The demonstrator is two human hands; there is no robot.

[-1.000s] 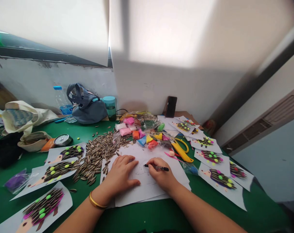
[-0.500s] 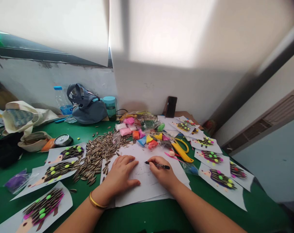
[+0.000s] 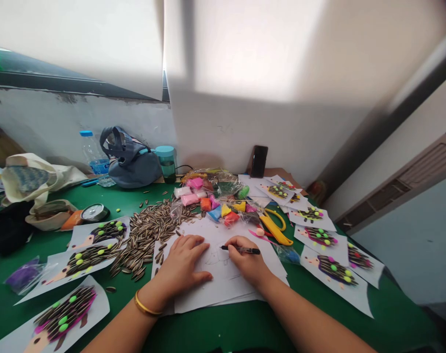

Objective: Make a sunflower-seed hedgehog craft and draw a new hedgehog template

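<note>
My left hand (image 3: 184, 262) lies flat on the left part of a white paper stack (image 3: 223, 289), fingers spread, with a gold bangle on the wrist. My right hand (image 3: 247, 260) grips a black pen (image 3: 245, 250), its tip pointing left at the paper. Faint pencil-thin lines of a drawing (image 3: 215, 260) show between the two hands. Left of the paper is a heap of striped sunflower seeds (image 3: 149, 230), a few of them on the sheet's left edge. Packets of coloured clay (image 3: 226, 208) lie just behind the paper.
Hedgehog pictures with seeds lie on the left (image 3: 64, 314) and right (image 3: 333, 274). Yellow-handled scissors (image 3: 276, 230) are right of the clay. At the back stand a phone (image 3: 259, 162), a teal-lidded cup (image 3: 166, 164), a blue bag (image 3: 133, 162) and a water bottle (image 3: 94, 152).
The pen in my right hand has shifted very slightly to the right and is held a little flatter. My left hand stays in place.
</note>
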